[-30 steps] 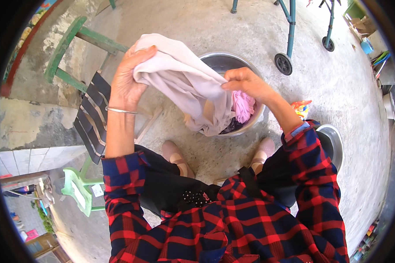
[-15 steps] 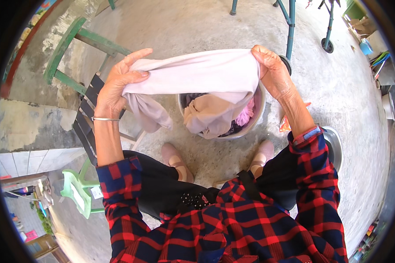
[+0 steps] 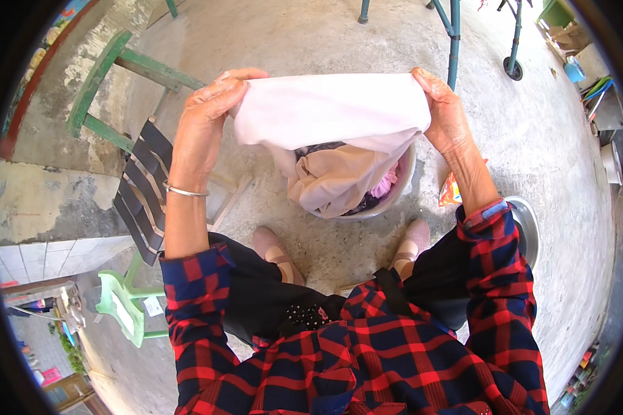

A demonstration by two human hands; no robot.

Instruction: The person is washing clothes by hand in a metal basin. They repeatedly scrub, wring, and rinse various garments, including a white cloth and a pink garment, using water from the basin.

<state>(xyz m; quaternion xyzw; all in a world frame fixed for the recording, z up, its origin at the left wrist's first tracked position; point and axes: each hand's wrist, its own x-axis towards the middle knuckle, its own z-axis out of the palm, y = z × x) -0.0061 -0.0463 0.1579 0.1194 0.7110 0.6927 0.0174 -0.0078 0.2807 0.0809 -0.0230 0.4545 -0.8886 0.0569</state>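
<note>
A pale pinkish-white piece of fabric [image 3: 332, 107] is stretched between my two hands, above a metal basin [image 3: 411, 166] on the floor. My left hand [image 3: 209, 114], with a bracelet at the wrist, pinches its left upper end between thumb and fingers. At the right upper corner, my right hand [image 3: 444, 114] grips the same fabric. Its lower part, beige in shade, droops in folds over the basin. A bright pink cloth [image 3: 386, 182] and dark, patterned cloth [image 3: 369, 203] lie in the basin beside it, partly hidden.
A green wooden frame with a black-strapped seat [image 3: 144, 190] stands at left, near a light green plastic stool [image 3: 121, 308]. An orange packet [image 3: 450, 190] and a second metal basin [image 3: 526, 232] lie to the right. Blue wheeled legs [image 3: 454, 48] stand beyond.
My left hand has moved right and slightly up, closer to my right hand. The fabric's loose left end no longer dangles under it, and the stretched part hangs wider. My right hand has shifted slightly right.
</note>
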